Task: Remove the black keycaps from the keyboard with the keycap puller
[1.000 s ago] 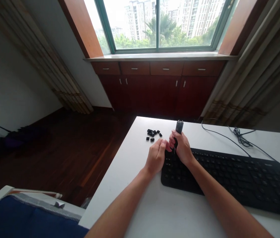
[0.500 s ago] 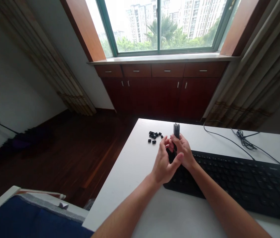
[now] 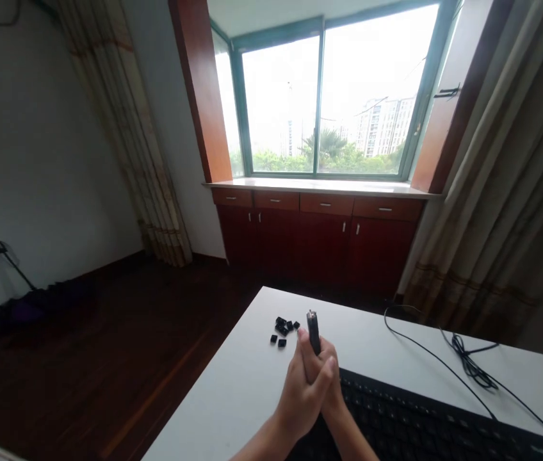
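Observation:
A slim dark tool (image 3: pixel 314 333) with a short metal tip stands nearly upright, its lower part hidden in my clasped hands. My right hand (image 3: pixel 333 366) is closed round its handle. My left hand (image 3: pixel 295 390) wraps against the right from the left side, its thumb crossing over and fingers by the handle. Just left and beyond the hands, several loose black keycaps (image 3: pixel 282 328) lie in a small group. A black keyboard (image 3: pixel 396 410) lies under and to the right of my hands, its near part cut off by the frame.
The white table (image 3: pixel 223 384) has its far left corner just past the keycaps. A bundled black cable (image 3: pixel 473 365) and a loose cable lie behind the keyboard. Beyond are a dark red cabinet (image 3: pixel 319 237) beneath a window, curtains, and a folded umbrella (image 3: pixel 36 301) on the floor.
My left hand has closed from a loose, spread pose onto my right hand and the tool. The view has tilted up, so the table and hands appear lower.

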`<control>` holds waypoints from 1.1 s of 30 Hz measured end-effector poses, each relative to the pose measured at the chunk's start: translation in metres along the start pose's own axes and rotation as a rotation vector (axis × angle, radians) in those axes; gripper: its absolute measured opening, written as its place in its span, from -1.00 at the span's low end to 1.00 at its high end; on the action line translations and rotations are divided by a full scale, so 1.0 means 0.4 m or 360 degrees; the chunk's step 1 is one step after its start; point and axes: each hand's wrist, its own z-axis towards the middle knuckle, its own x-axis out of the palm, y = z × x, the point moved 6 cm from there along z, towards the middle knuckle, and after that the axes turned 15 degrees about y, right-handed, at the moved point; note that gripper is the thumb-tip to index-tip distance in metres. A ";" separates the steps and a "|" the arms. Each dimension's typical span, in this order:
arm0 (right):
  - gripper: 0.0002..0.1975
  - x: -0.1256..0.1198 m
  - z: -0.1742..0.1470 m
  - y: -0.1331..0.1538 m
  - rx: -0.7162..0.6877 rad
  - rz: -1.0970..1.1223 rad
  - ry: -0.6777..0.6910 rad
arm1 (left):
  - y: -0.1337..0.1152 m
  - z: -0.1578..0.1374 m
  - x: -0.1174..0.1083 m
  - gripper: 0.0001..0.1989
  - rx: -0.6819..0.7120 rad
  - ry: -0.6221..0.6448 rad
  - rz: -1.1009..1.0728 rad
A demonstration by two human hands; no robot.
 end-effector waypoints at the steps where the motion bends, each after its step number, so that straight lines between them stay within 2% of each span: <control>1: -0.57 0.002 -0.004 -0.002 -0.0019 0.0039 -0.0005 | 0.008 -0.004 -0.001 -0.44 -0.0007 -0.0009 0.0035; 4: -0.56 0.011 -0.011 -0.007 -0.0090 0.0171 0.0019 | 0.015 -0.016 -0.004 -0.34 0.0002 -0.0029 0.0131; 11: -0.54 0.006 -0.017 0.010 -0.0236 0.0247 0.0030 | 0.004 -0.027 0.010 -0.40 -0.0048 0.0012 0.0081; 15: -0.54 0.004 -0.014 0.024 -0.0234 0.0213 0.0045 | 0.011 -0.027 0.007 -0.42 -0.0089 0.0067 0.0065; 19: -0.52 -0.006 -0.003 0.018 -0.0244 0.0276 -0.0044 | -0.002 -0.016 -0.017 -0.39 0.0043 0.0312 0.0147; 24: -0.50 -0.036 0.013 0.024 -0.0264 0.0628 -0.0121 | -0.004 -0.002 -0.061 -0.11 0.0067 0.0608 0.0503; 26: -0.49 -0.057 0.021 0.038 -0.0232 0.0696 -0.0117 | -0.003 0.001 -0.074 -0.19 0.0077 0.0677 0.0668; 30: -0.49 -0.115 0.028 0.052 -0.0172 0.0856 -0.0236 | -0.009 0.003 -0.088 -0.47 0.0168 0.0721 0.0933; 33: -0.49 -0.139 0.020 0.062 -0.0140 0.0841 -0.0158 | -0.011 0.002 -0.088 -0.63 0.0237 0.0742 0.1037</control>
